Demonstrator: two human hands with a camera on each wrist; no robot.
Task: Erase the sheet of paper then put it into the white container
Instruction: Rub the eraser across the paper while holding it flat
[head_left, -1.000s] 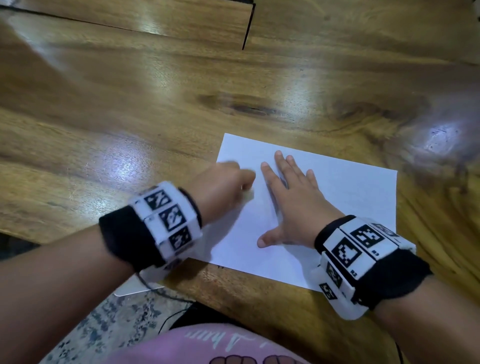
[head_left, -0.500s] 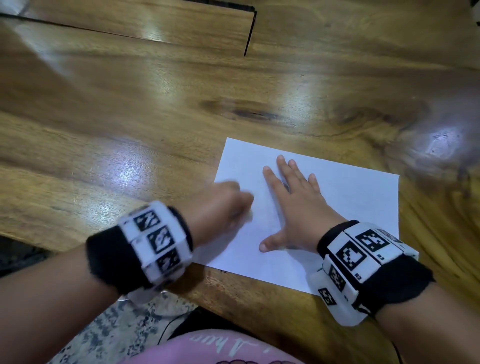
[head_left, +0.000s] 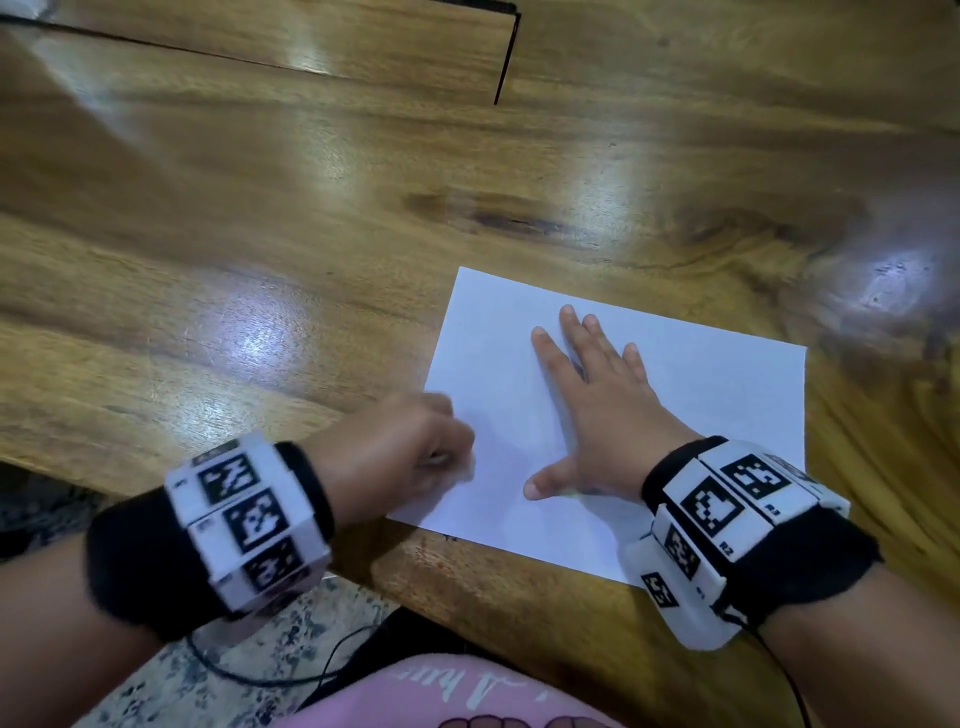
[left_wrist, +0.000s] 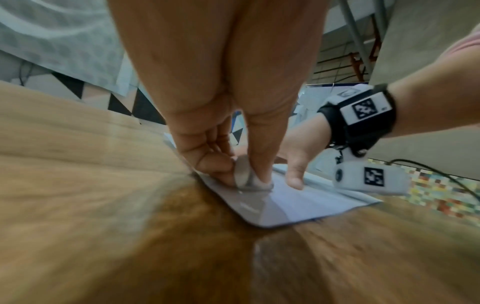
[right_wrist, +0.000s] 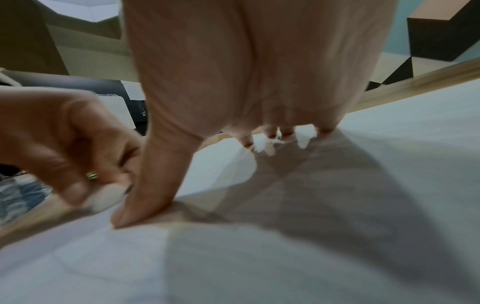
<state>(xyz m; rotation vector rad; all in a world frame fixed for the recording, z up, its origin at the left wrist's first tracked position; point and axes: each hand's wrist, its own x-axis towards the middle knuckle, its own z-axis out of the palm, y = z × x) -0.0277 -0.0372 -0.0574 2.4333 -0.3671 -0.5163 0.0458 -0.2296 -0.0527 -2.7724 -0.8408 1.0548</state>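
Erasing is the step in hand: the left hand (head_left: 395, 457) is pinching a small pale eraser (left_wrist: 244, 174) between its curled fingers (left_wrist: 213, 164) and thumb and is pressing it onto the sheet of paper (head_left: 717, 395) close to the sheet's near left corner. The right hand (head_left: 602, 410) is lying flat on the middle of the sheet with straight, spread fingers (head_left: 571, 332), holding nothing and pinning the paper to the wooden bench (head_left: 260, 234). The sheet is lying flat at the near edge of the bench, one corner hidden under the right wristband (head_left: 737, 519).

No pencil marks are showing plainly on the visible paper, apart from a faint dark speck at the near edge, so how much erasing is left cannot be judged with confidence. The white container is not appearing in any view. By my judgement the next move is calling for steady downward hold from the right hand while the eraser is working near the edge, where the paper could crumple or slide; after that the sheet is needing to be lifted and carried to a container that must first be found.

Writing: the wristbands are carrying black-and-white coded squares; small labels beside them on the right band appear to read "R2" and "R3". Script on the pink garment (head_left: 467, 696) is too blurred to read
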